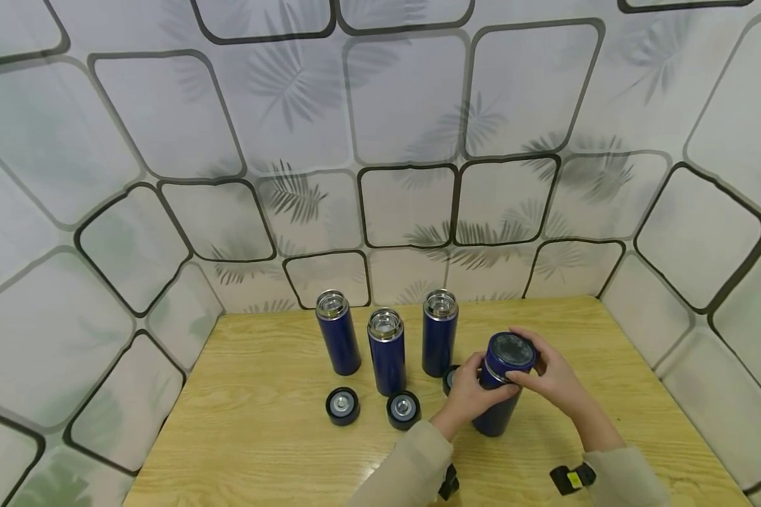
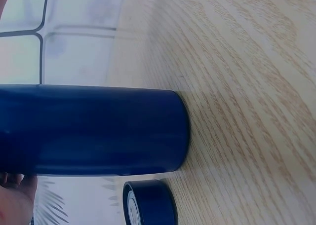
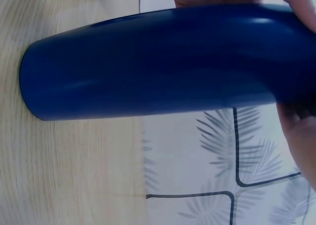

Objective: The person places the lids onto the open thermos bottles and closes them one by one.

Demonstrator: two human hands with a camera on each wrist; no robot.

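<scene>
A dark blue thermos flask (image 1: 498, 417) stands on the table at the right, its blue lid (image 1: 512, 350) on top. My left hand (image 1: 471, 393) grips the flask's upper body, just below a silver ring. Around the lid curl the fingers and thumb of my right hand (image 1: 557, 377). The flask's smooth lower body (image 2: 108, 131) meets the tabletop in the left wrist view. Seen from the right wrist, the same flask (image 3: 148, 64) has parts of the hands at its upper end. Partly behind my left hand lies another lid (image 1: 449, 379).
Three lidless blue flasks stand further back: a left one (image 1: 339, 341), a middle one (image 1: 388, 359) and a right one (image 1: 440, 341). Before them lie two upturned lids, one left (image 1: 342, 406) and one near the middle (image 1: 404, 410). Patterned cloth walls (image 1: 406, 211) border the wooden table (image 1: 260, 436).
</scene>
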